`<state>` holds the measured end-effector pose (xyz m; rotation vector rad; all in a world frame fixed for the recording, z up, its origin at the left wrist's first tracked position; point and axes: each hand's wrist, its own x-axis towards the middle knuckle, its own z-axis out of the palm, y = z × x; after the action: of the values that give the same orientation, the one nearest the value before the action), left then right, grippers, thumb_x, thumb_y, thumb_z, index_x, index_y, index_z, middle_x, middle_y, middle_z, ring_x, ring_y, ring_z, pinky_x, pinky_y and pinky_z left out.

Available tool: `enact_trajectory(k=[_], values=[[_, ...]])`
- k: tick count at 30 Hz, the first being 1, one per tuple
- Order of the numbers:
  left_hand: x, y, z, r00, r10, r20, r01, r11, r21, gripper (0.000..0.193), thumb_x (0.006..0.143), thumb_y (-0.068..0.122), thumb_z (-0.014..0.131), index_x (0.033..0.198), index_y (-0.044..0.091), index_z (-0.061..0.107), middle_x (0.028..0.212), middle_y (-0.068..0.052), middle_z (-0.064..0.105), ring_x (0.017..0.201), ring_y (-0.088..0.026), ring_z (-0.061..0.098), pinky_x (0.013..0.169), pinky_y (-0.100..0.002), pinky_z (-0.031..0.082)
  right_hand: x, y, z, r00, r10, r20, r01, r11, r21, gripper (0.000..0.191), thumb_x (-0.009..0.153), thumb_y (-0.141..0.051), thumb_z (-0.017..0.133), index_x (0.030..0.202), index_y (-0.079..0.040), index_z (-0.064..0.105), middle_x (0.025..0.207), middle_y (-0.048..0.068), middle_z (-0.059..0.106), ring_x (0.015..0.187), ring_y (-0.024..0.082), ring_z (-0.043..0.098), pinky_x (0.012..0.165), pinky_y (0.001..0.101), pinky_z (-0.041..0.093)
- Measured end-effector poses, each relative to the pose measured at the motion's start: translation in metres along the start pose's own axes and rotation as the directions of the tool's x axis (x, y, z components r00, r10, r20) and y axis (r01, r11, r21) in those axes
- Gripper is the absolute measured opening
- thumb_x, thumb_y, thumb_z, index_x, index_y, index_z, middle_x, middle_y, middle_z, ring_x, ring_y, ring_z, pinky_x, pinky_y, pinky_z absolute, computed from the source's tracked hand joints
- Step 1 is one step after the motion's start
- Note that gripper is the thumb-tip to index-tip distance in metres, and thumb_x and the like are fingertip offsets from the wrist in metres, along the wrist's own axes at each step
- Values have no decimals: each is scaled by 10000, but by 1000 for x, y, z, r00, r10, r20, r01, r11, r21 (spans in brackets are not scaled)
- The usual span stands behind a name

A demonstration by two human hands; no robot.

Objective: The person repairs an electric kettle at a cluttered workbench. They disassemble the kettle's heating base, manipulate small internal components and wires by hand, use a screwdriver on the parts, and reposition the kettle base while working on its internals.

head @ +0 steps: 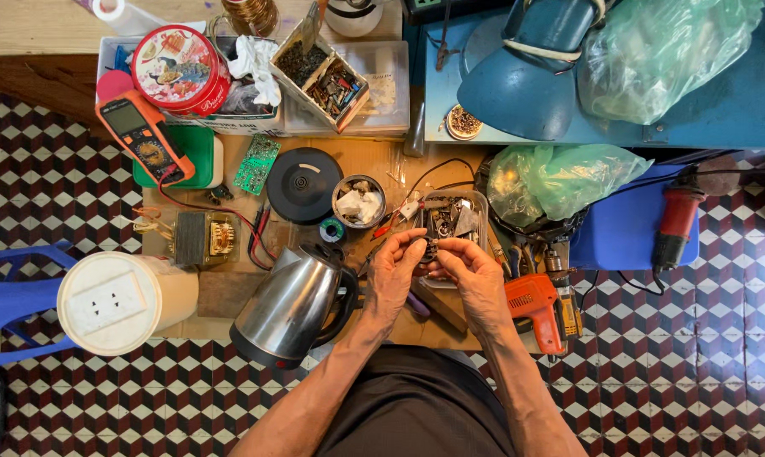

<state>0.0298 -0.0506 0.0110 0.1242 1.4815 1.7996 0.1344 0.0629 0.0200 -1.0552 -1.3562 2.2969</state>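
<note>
Both hands meet at centre: left hand [397, 272] and right hand [475, 272] pinch together on a small dark part [430, 248], too small to identify, held just near of the clear plastic tray of metal bits [452, 217]. Judgement: keep the part over the tray so anything dropped is caught; a light fingertip grip suffices.

Left of the hands stands a stainless steel kettle with black handle [291, 306]; its round black base [304, 184] lies farther back. An orange drill [536, 306] sits right.

Surface: a cluttered brown board [374, 157] low over a checkered tile floor [44, 161].
</note>
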Motion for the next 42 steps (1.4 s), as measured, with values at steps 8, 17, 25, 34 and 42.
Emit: enact_trajectory(k=[8,17,25,34,42], values=[[13,16,3,993,-115,4,115,992,-55,349,968,182,679,1268,13,620,1057,-77,728,893,-98,707,791,-251,608,18,-10,3,999,21,-46,-21,1000,9,267,962,-89,660,1193,45,664,998,92,721,853,143,708,769,277,581],[35,9,0,996,-86,-3,85,996,-11,365,960,164,686,1267,-22,620,1031,-104,734,858,-118,710,765,-261,621,39,-12,2,999,20,-42,-20,1000,-7,311,948,-76,688,1216,75,643,975,121,724,830,158,714,752,282,593],[50,4,2,998,-66,23,67,997,-37,365,974,151,686,1282,-32,616,1050,-119,735,876,-123,702,759,-252,609,47,-15,0,998,29,-49,-28,999,24,279,960,-88,663,1189,71,645,978,108,724,839,164,730,758,290,610],[41,24,8,992,-88,92,77,991,112,352,987,190,668,1285,7,628,1057,-88,748,920,-100,705,810,-242,594,43,-27,-5,997,16,-82,-23,996,-88,229,985,-153,659,1111,30,712,930,95,736,796,155,728,715,280,593],[38,24,9,972,-141,189,120,985,121,334,1012,201,641,1296,25,663,997,-58,751,901,-81,691,820,-236,583,41,-28,-20,1000,6,-17,-9,984,-176,208,989,-148,666,1044,48,708,867,100,731,752,167,743,678,283,609]])
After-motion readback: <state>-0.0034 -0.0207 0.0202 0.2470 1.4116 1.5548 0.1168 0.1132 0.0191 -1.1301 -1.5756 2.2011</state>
